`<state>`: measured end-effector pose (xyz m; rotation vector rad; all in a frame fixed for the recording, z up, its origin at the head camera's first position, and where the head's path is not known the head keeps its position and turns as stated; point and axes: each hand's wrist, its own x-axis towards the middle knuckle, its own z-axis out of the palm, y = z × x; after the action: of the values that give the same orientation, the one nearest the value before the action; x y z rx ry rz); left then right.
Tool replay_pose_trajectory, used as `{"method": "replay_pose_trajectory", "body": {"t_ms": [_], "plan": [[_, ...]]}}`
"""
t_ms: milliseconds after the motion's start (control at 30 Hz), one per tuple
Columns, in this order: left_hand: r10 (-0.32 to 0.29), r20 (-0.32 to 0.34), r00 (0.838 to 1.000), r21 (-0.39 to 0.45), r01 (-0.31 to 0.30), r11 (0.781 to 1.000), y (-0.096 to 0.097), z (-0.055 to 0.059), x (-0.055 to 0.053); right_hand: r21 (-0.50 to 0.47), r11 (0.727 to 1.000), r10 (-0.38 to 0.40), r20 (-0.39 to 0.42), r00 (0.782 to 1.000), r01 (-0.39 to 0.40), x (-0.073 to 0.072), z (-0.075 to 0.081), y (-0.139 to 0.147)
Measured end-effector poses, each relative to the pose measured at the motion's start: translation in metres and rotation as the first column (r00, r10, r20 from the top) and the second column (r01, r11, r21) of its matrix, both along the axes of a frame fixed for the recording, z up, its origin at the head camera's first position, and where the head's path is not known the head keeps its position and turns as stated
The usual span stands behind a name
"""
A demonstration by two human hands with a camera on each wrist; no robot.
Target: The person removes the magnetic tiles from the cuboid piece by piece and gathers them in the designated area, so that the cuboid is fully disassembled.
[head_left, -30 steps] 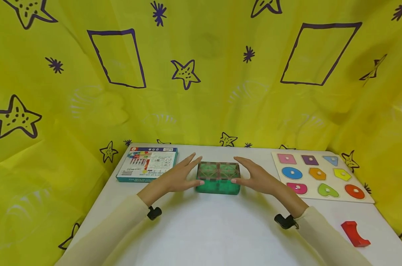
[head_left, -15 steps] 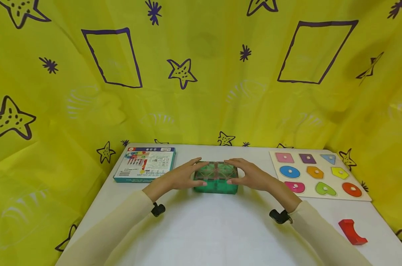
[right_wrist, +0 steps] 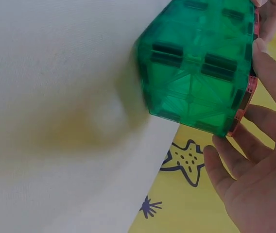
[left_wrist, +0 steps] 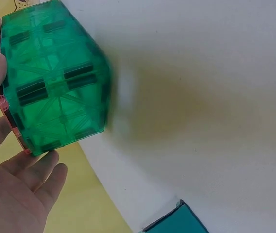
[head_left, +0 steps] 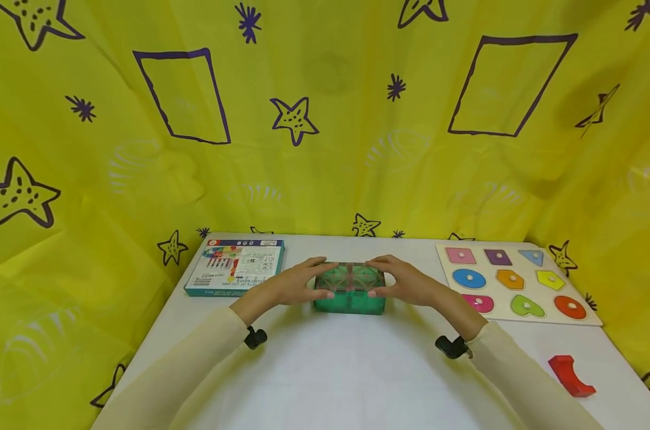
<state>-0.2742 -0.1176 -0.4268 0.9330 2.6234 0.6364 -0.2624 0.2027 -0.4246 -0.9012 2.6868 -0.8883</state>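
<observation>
A see-through green box of magnetic tiles sits mid-table, with pinkish-red-edged tiles across its top. My left hand grips the left side of that top layer, thumb at the near edge and fingers reaching over toward the far side. On the right, my right hand holds it in the mirrored way. In the left wrist view the green wall fills the upper left, thumb tip at the reddish edge. From the right wrist, the same wall shows, fingers near its corner.
Left of the box lies a flat printed toy carton. A wooden shape puzzle board with coloured knobbed pieces is at the right. A red arch block lies nearer on the right. Yellow cloth surrounds the white table.
Both hands have come inward from beside the box, and their thumbs and fingers have closed onto its top layer. Over the last half second they have hardly moved.
</observation>
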Motion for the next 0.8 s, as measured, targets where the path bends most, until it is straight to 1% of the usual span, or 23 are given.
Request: {"method": "replay_pose_trajectory", "body": {"t_ms": [133, 367, 633, 800], "plan": [[0.002, -0.001, 1.0, 0.003, -0.002, 1.0, -0.0001, -0.0007, 0.0003, 0.007, 1.0, 0.009, -0.013, 1.0, -0.009, 0.0003, -0.0004, 0.0004], [0.001, -0.008, 1.0, -0.006, -0.001, 1.0, -0.0007, -0.0036, -0.0015, 0.019, 1.0, 0.009, -0.008, 1.0, -0.009, 0.0007, -0.0003, 0.0], [0.003, -0.002, 1.0, -0.005, -0.003, 1.0, -0.0001, -0.0029, -0.0008, 0.061, 0.998, 0.003, -0.043, 0.999, 0.0, 0.0011, 0.0, -0.0007], [0.006, 0.006, 1.0, -0.009, -0.006, 1.0, -0.0001, -0.0016, 0.0, 0.087, 0.996, 0.008, -0.087, 0.996, 0.0, 0.0031, 0.0008, -0.0028]]}}
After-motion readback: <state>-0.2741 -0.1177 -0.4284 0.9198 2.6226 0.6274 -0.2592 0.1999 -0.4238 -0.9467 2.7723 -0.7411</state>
